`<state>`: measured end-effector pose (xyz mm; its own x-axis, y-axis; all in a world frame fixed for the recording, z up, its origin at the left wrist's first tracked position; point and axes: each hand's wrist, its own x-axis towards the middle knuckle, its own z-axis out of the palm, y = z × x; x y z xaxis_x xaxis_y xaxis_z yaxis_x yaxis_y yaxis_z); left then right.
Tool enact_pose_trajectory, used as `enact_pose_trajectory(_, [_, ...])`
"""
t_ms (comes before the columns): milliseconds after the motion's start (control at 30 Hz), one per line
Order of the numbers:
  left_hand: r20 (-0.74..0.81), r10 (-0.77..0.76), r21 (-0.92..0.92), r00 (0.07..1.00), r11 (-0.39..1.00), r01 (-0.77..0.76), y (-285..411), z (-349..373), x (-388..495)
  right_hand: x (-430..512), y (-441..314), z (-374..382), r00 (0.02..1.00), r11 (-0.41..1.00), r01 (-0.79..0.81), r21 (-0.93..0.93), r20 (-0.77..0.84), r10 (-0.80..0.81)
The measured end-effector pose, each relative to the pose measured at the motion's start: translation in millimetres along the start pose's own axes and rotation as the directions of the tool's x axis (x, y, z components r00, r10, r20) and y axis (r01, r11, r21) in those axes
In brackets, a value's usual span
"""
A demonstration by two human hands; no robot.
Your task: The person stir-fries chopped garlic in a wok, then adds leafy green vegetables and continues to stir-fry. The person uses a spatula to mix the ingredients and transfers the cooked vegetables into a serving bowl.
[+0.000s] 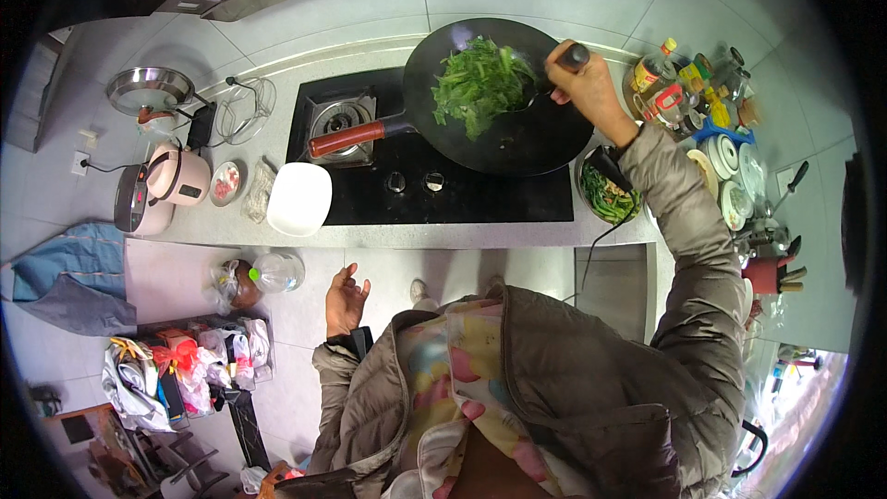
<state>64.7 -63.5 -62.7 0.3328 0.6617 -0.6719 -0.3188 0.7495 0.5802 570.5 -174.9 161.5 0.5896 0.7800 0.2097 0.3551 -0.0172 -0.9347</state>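
Observation:
My right hand (pixel 578 83) grips the dark handle (pixel 574 57) of a cooking spatula above a large black wok (pixel 499 145). The spatula's head is largely hidden against chopped leafy greens (pixel 481 83), which lie heaped in the wok's upper middle. Toward the left, the wok's red-brown handle (pixel 346 139) sticks out over the other gas burner (pixel 339 121). My left hand (pixel 347 301) hangs in front of the counter with its fingers partly curled and apart, touching nothing. A white rounded-square dish (pixel 299 199) sits on the counter above it.
Right of the black glass cooktop (pixel 499 201) is a bowl of cooked greens (pixel 606 190), with a dark cord by it. Seasoning bottles (pixel 651 73) crowd the back right corner. A pink rice cooker (pixel 179 173) and a small bowl of chopped food (pixel 226 184) stand left.

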Motion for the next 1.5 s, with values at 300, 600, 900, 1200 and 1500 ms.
enact_pose_trajectory(300, [-0.025,-0.004,-0.031,1.0,1.0,0.003,-11,-1,-7,18,-1,-64,0.988,0.957,-0.147,-0.248,0.01,0.154])
enact_pose_trajectory(600, [-0.071,0.014,-0.027,0.997,1.0,-0.016,-30,2,-35,88,92,-82,0.899,0.763,-0.356,0.539,-0.025,0.437])
enact_pose_trajectory(900, [-0.05,-0.024,0.007,0.998,1.0,0.024,-61,19,-39,8,-8,-50,0.803,0.923,0.378,0.078,0.468,-0.369])
enact_pose_trajectory(1200, [0.073,-0.077,0.049,0.994,0.996,0.074,-50,38,-4,-64,-1,-28,0.762,0.769,0.593,-0.238,0.473,-0.442])
enact_pose_trajectory(1500, [-0.007,-0.09,0.025,0.996,0.996,0.09,-25,11,11,-76,-12,-7,0.815,0.775,0.565,-0.283,0.337,-0.471])
